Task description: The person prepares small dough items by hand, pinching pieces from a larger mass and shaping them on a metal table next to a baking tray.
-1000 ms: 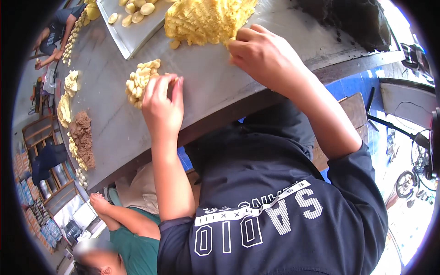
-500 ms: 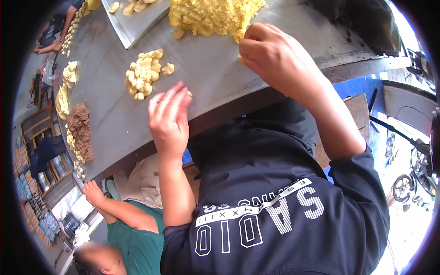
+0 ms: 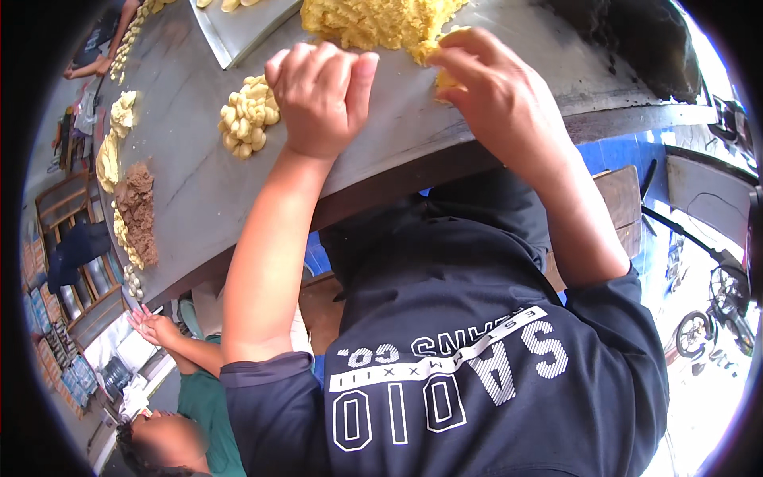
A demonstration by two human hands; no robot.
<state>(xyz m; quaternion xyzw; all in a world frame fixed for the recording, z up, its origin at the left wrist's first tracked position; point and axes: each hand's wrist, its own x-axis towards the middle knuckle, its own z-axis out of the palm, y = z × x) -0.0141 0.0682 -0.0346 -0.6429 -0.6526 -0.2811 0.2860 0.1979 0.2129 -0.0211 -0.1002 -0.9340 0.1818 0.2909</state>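
Note:
My left hand (image 3: 322, 99) hovers over or rests on the grey tabletop, right beside a heap of small pale yellow dough balls (image 3: 248, 119). Its fingers are curled under, and whatever they hold is hidden. My right hand (image 3: 505, 99) is at the near right edge of a big crumbly mass of yellow dough (image 3: 373, 20). Between its thumb and fingers shows a small piece of yellow dough (image 3: 444, 83).
A metal tray (image 3: 225, 52) with dough pieces lies beyond the heap. Brown dough (image 3: 138, 215) and pale dough (image 3: 109, 163) line the table's left side. A dark bundle (image 3: 636, 44) sits at far right. Another person in green (image 3: 208, 417) sits at left.
My left hand has moved farther over the table, and its fingers, stretched before, are curled. My right hand has shifted slightly right, showing dough in its fingers. The other person's hand has moved a little.

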